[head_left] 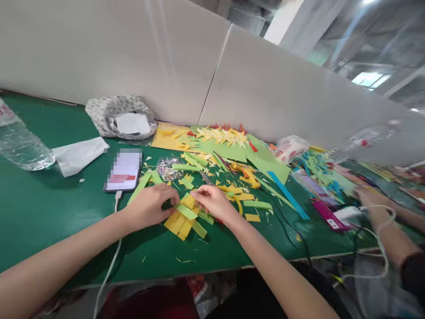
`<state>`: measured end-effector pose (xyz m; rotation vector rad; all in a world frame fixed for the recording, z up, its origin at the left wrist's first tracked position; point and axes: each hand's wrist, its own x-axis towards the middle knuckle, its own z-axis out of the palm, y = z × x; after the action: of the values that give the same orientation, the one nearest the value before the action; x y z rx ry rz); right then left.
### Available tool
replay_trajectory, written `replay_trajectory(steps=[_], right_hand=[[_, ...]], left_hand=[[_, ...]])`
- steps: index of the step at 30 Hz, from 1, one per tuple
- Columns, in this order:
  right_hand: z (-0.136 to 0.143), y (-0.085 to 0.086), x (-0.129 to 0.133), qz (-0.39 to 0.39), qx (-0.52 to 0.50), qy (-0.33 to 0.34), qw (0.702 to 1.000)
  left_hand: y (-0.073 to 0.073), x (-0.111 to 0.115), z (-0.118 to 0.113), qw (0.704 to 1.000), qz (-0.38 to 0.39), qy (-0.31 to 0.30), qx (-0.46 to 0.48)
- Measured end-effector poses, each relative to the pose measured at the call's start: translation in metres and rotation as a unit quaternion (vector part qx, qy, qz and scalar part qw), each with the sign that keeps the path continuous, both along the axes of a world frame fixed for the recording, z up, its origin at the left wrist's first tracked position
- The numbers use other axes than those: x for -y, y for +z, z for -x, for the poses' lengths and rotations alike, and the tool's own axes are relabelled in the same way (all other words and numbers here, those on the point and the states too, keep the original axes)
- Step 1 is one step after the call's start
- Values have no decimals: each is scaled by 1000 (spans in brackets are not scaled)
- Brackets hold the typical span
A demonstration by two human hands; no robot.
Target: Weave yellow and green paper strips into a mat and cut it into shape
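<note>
Yellow paper strips [180,225] lie side by side on the green table, with light green paper strips [187,212] crossing them in a loose weave. My left hand [153,203] is at the weave's left edge, its fingers curled and its thumb and forefinger closing on the paper there. Over the upper right corner, my right hand [215,202] pinches with thumb and forefinger at a yellow strip's end; its fingertips partly cover what they hold. Just beyond are scissors [206,178], with their yellow handle partly behind my right hand.
A phone [123,170] with a white cable lies left, near a plastic bottle [25,139]. Behind are a dish of beads [168,168], a yellow glue gun [247,173], paper scraps and a cloth bag [121,116]. At right, another person's hand [372,199] is near a magenta box [330,215].
</note>
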<state>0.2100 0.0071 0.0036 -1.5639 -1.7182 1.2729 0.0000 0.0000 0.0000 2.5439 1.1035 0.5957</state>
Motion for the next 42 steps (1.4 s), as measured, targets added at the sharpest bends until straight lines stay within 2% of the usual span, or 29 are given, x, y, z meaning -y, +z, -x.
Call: replay_trajectory(steps=[6,15,17,20,22,24,26,29,31,35,38,42], right_hand=[[2,7,1,36,-12,-8,999],[1,6,1,25,-5,22,999],[0,10,3,10,15,49,999],[-1,17,6,-28,42,126,991],[-2,19,9,-50,60,166,983],[-2,20,11,-79,89,179,977],[-1,20,12,-130,125,160,971],[-1,18,10,-201,196,76,957],[-1,16,9,-219,256,39,941],[0,10,7,-226,320,51,919],[2,9,6,-212,299,63,928],[0,11,5,-151,221,72,961]], left_hand=[[-1,4,-1,998,28,-25,41],[-6,1,-1,992,-15,-123,16],[-7,1,-1,992,-20,-128,10],[-5,2,-1,992,-16,-124,13],[-3,2,0,994,-16,-106,16],[0,2,1,996,-24,-78,21],[2,2,1,998,-37,-51,27],[2,2,0,998,-47,-25,18],[1,1,-1,999,-44,-20,-1],[-4,-1,-2,999,-28,-21,-21],[-5,-2,-2,999,-29,-17,-24],[-5,-2,-2,999,-30,-15,-20]])
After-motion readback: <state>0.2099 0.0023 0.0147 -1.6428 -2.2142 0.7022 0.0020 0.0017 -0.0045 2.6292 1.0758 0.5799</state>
